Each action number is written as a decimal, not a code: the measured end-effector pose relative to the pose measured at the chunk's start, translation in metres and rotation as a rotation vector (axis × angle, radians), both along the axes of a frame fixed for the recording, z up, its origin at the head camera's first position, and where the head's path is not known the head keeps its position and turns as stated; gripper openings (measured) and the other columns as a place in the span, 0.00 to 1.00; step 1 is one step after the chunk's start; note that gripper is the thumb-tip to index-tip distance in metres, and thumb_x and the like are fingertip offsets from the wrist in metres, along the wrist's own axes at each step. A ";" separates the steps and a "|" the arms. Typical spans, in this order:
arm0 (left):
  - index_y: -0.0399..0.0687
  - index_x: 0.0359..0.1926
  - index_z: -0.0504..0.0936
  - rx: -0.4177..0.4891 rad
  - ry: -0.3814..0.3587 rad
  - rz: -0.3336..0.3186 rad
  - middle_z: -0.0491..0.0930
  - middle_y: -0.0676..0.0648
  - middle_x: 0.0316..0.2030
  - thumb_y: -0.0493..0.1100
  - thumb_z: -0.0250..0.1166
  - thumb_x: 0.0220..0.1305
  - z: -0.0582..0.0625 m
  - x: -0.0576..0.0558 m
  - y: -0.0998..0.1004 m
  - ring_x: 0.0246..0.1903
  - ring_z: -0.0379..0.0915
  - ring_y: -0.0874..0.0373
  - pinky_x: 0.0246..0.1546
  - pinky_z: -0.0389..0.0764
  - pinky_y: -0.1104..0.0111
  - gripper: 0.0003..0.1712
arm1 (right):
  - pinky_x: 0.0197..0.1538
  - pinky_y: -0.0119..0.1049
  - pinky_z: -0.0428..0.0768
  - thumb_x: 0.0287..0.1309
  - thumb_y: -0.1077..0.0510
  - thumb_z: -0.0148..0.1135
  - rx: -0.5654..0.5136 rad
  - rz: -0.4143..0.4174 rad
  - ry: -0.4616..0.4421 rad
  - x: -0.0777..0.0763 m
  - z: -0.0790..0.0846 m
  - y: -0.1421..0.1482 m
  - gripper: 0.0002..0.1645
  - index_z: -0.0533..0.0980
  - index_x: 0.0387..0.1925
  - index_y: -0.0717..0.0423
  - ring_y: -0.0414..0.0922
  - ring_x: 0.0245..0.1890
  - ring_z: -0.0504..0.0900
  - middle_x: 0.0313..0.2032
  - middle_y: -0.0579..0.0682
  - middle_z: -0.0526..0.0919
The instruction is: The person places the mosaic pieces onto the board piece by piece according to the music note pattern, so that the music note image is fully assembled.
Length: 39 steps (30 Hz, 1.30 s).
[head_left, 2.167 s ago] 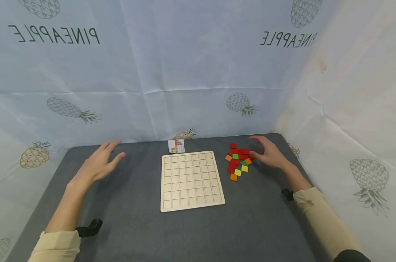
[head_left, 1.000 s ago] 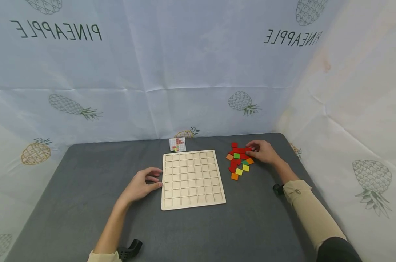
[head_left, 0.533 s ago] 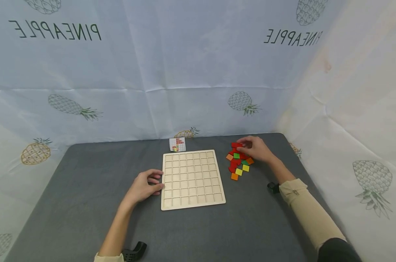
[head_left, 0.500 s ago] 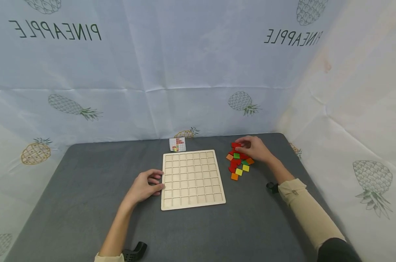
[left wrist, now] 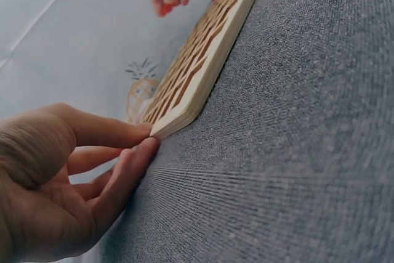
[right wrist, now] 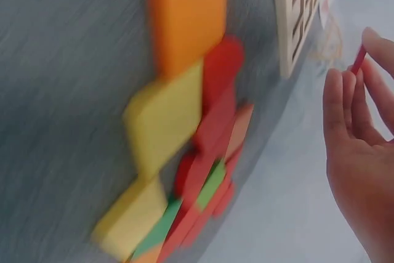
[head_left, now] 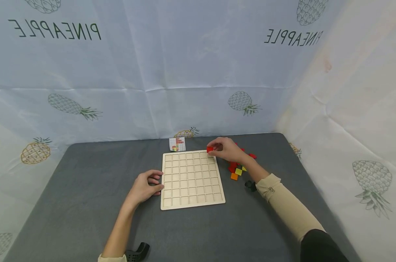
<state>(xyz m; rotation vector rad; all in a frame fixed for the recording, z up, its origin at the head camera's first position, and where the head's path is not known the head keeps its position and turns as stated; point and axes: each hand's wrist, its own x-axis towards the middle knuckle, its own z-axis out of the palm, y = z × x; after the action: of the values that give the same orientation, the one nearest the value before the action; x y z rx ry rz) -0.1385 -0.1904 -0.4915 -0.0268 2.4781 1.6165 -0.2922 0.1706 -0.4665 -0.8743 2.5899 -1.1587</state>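
Note:
My left hand (head_left: 144, 185) holds the left edge of a pale wooden grid board (head_left: 192, 178), thumb and fingers bent against its rim. In the left wrist view, the left fingertips meet right at the edge of the board (left wrist: 200, 84). My right hand (head_left: 228, 150) pinches a small red tile (head_left: 210, 149) between thumb and fingers, above the board's far right corner. The right wrist view shows this red tile (right wrist: 359, 58) edge-on in the fingertips. Loose red tiles (head_left: 233, 165), partly hidden by the right hand and forearm, lie right of the board.
A printed pattern card (head_left: 177, 144) lies behind the board. Yellow tiles (head_left: 238, 171) and an orange tile (head_left: 234, 176) lie at the near end of the pile; green ones show in the right wrist view. A pineapple-print curtain (head_left: 198, 65) hangs along the table's far side.
My left hand came in from the left to the board's edge and stayed there. My right hand took a red tile from the pile and carried it left over the board's far right corner.

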 end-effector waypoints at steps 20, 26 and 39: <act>0.33 0.65 0.82 -0.013 -0.003 0.044 0.79 0.33 0.53 0.27 0.73 0.63 -0.003 0.001 0.001 0.47 0.81 0.52 0.36 0.93 0.68 0.28 | 0.48 0.35 0.84 0.67 0.60 0.75 0.079 -0.003 0.025 0.002 -0.020 -0.085 0.15 0.88 0.53 0.61 0.45 0.42 0.83 0.46 0.57 0.89; 0.34 0.65 0.82 -0.033 0.001 0.049 0.79 0.33 0.53 0.27 0.74 0.63 -0.003 0.002 0.001 0.46 0.81 0.51 0.35 0.92 0.69 0.28 | 0.52 0.37 0.87 0.66 0.61 0.76 0.073 -0.022 0.008 0.003 -0.017 -0.090 0.15 0.88 0.52 0.61 0.48 0.45 0.87 0.47 0.58 0.91; 0.31 0.64 0.81 -0.009 0.012 0.046 0.79 0.32 0.53 0.27 0.75 0.62 -0.002 0.004 0.002 0.47 0.81 0.49 0.34 0.93 0.66 0.29 | 0.56 0.39 0.91 0.68 0.63 0.72 0.017 -0.002 -0.027 0.004 -0.015 -0.076 0.14 0.87 0.54 0.63 0.53 0.50 0.91 0.50 0.60 0.91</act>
<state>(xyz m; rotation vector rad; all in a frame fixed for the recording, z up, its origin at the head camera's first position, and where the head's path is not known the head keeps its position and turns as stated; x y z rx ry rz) -0.1348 -0.1882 -0.4936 -0.0763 2.5116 1.6277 -0.2883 0.0943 -0.4815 -0.8471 2.5757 -1.1386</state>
